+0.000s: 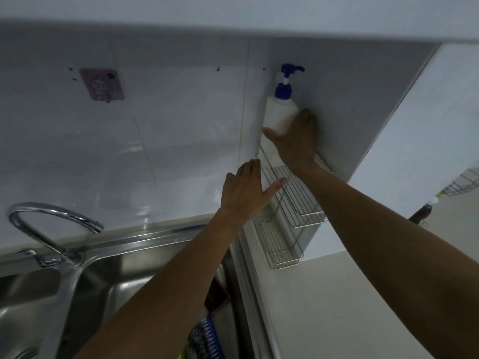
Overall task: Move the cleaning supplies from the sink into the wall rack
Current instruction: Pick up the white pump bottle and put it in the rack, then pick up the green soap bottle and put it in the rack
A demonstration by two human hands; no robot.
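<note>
A white pump bottle [279,112] with a blue pump head stands upright at the top of the wire wall rack [290,200]. My right hand [296,141] is wrapped around the bottle's lower half, just above the rack's top rim. My left hand [247,189] is open, fingers spread, pressed flat against the wall tile and the rack's left edge. Down in the sink [108,286], a blue brush [212,338], a steel scourer [198,340] and a red-brown item [215,296] show past my left forearm.
A curved chrome tap [51,224] rises at the sink's left rear. A pink adhesive hook plate [101,84] sticks to the tiled wall. A cabinet underside spans the top. Another wire rack [464,185] sits at far right. A beige counter [324,307] lies below the rack.
</note>
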